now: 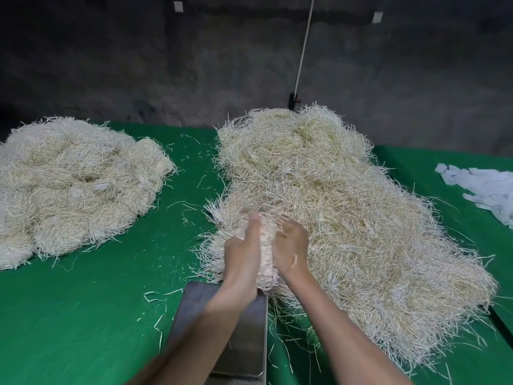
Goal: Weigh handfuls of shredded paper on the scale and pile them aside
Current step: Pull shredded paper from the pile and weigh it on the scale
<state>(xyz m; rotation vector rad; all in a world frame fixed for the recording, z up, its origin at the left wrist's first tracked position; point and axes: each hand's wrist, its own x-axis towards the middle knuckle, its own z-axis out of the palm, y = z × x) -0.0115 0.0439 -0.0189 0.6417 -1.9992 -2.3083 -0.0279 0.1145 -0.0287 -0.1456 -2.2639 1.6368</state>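
Two masses lie on the table [83, 315]: heap [347, 204] right, pile [72, 184] left. At the scale's [244, 343] far edge, left hand [241, 254] and right hand [291, 245] clasp a bundle [266, 240]. Trailing strands may snag the heap, skewing the weight.

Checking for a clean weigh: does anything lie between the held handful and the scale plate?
Nothing visible does. The left hand and right hand hold the handful at the far edge of the scale plate, whose visible surface is bare; only the left forearm crosses over it.
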